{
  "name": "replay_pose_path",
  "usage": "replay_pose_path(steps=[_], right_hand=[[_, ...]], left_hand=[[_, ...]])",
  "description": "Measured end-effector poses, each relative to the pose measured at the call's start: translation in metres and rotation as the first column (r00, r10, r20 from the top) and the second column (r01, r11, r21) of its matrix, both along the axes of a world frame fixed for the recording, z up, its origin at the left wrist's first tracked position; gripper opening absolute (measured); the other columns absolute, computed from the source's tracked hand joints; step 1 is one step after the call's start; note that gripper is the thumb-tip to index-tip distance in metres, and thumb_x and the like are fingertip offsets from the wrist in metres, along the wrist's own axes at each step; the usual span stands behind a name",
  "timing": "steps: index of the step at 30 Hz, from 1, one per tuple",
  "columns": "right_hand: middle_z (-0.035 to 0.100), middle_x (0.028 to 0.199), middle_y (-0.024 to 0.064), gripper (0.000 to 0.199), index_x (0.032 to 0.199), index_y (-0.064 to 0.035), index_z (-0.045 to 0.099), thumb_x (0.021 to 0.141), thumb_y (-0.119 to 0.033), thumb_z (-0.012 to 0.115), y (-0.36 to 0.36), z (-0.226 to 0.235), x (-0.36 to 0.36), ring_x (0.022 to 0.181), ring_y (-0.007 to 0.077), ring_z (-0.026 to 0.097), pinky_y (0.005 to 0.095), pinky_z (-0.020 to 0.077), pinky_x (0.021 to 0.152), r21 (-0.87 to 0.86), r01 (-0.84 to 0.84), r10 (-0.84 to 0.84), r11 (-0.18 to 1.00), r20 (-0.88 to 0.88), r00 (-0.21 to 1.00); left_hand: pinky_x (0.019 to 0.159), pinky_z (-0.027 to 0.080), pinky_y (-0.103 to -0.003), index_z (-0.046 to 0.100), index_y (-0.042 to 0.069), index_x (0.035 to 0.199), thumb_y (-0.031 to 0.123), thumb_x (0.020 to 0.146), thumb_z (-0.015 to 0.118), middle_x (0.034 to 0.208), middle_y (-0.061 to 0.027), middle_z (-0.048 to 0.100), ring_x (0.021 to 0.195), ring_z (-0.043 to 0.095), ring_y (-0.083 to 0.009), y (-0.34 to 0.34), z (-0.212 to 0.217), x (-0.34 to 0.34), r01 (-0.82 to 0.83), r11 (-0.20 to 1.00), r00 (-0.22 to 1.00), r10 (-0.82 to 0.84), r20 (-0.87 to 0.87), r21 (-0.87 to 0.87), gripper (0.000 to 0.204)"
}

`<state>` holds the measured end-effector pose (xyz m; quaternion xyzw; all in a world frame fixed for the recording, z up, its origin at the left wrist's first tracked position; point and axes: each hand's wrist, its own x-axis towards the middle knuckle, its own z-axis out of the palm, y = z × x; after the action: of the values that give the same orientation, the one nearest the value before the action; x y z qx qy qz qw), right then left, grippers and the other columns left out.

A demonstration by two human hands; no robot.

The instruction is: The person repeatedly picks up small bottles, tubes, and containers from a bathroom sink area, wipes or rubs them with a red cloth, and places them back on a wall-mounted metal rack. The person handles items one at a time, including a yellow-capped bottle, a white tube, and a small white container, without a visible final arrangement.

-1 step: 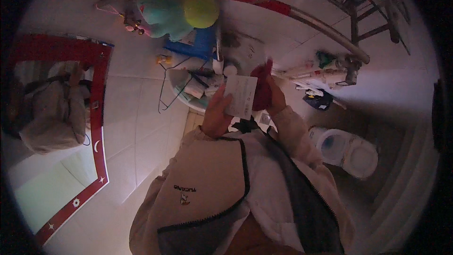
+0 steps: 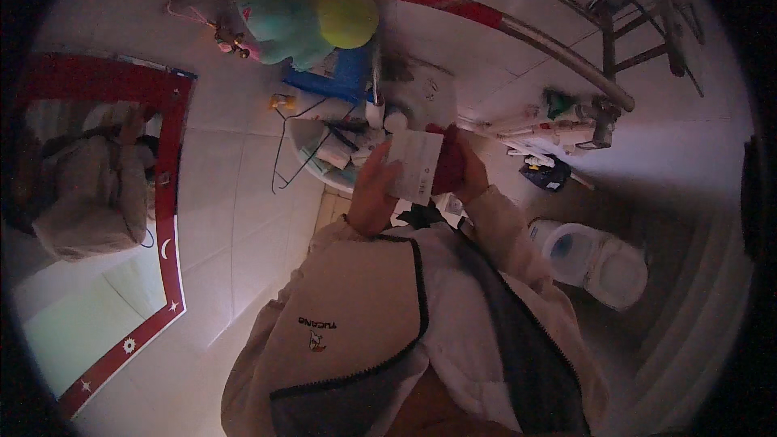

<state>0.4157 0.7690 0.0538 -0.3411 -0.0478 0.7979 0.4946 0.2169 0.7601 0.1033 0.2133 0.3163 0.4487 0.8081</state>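
Note:
My left hand (image 2: 373, 198) has its fingers closed round the lower left edge of a flat white printed packet (image 2: 415, 163). Whether the packet is a box or a card, I cannot tell. Just to its right, my right hand (image 2: 473, 168) grips a dark red cloth-like thing (image 2: 450, 163), partly hidden behind the packet's edge. The two things touch or overlap in front of my chest. Beyond my left hand lies a wash basin (image 2: 301, 139) with several small items in it.
A red-framed mirror (image 2: 168, 186) hangs on the left. Overhead runs a metal rail (image 2: 558, 53) with a red stretch, near teal and yellow-green soft things (image 2: 348, 20). A wire hanger (image 2: 279, 158) hangs by the basin. At right stand a toilet (image 2: 617, 271) and a dark bag (image 2: 544, 174).
The red thing's upper end, which stuck up above my right hand, is now lower. The white packet has shifted very slightly; my left hand keeps its hold.

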Motion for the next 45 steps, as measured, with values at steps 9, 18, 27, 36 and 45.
replay_pose_path(steps=[9,18,27,36,45], right_hand=[[0.059,0.122,0.0067,0.045,0.133,-0.0034,0.046,0.104,-0.035,0.035,-0.012,-0.033,-0.065,0.112,0.0199,0.056,0.0314,0.0442,0.094,0.272,-0.073,-0.176,0.96,0.781,0.599],[0.039,0.144,0.0234,0.05,0.145,-0.0029,0.031,0.101,-0.024,0.042,-0.015,0.005,-0.057,0.131,0.0353,0.042,0.0473,0.0316,0.109,0.472,-0.413,-0.413,0.779,0.882,0.229],[0.042,0.141,0.0233,0.046,0.138,-0.0009,0.038,0.099,-0.026,0.038,-0.029,-0.009,-0.067,0.133,0.042,0.033,0.0489,0.0224,0.112,0.521,-0.487,-0.538,0.701,0.835,0.12],[0.046,0.139,0.0198,0.041,0.127,-0.0048,0.053,0.091,-0.025,0.049,-0.003,0.04,-0.068,0.126,0.0435,0.038,0.0532,0.0257,0.109,0.427,-0.734,-0.671,0.528,0.739,-0.052],[0.063,0.111,0.0188,0.031,0.112,-0.0037,0.062,0.089,-0.025,0.063,0.022,0.044,-0.041,0.095,0.0348,0.062,0.0398,0.0496,0.083,0.442,-0.459,-0.544,0.771,0.832,-0.111]], left_hand=[[0.111,0.027,-0.041,0.039,-0.001,0.139,0.021,0.101,0.035,0.143,-0.0207,0.04,0.132,0.038,-0.031,0.0,-0.057,0.053,0.089,0.8,0.7,0.373,-0.609,0.593,0.044],[0.105,0.038,-0.039,0.034,0.004,0.142,0.035,0.103,0.035,0.133,-0.0139,0.05,0.12,0.049,-0.0311,0.011,-0.049,0.052,0.023,0.994,0.993,-0.01,-0.12,0.11,0.05],[0.105,0.04,-0.039,0.038,0.009,0.141,0.029,0.099,0.048,0.137,-0.0096,0.049,0.126,0.047,-0.0277,0.007,-0.045,0.031,0.058,0.9,0.994,-0.014,-0.105,0.432,0.048],[0.112,0.032,-0.039,0.037,0.016,0.143,0.04,0.103,0.033,0.143,-0.0029,0.044,0.134,0.038,-0.0216,0.002,-0.051,0.019,0.073,0.929,0.988,-0.116,0.099,0.364,0.046],[0.114,0.028,-0.043,0.034,0.013,0.145,0.049,0.101,0.032,0.149,-0.0065,0.036,0.137,0.036,-0.0255,0.015,-0.029,0.027,0.095,0.973,0.862,0.027,0.507,-0.212,0.057]])
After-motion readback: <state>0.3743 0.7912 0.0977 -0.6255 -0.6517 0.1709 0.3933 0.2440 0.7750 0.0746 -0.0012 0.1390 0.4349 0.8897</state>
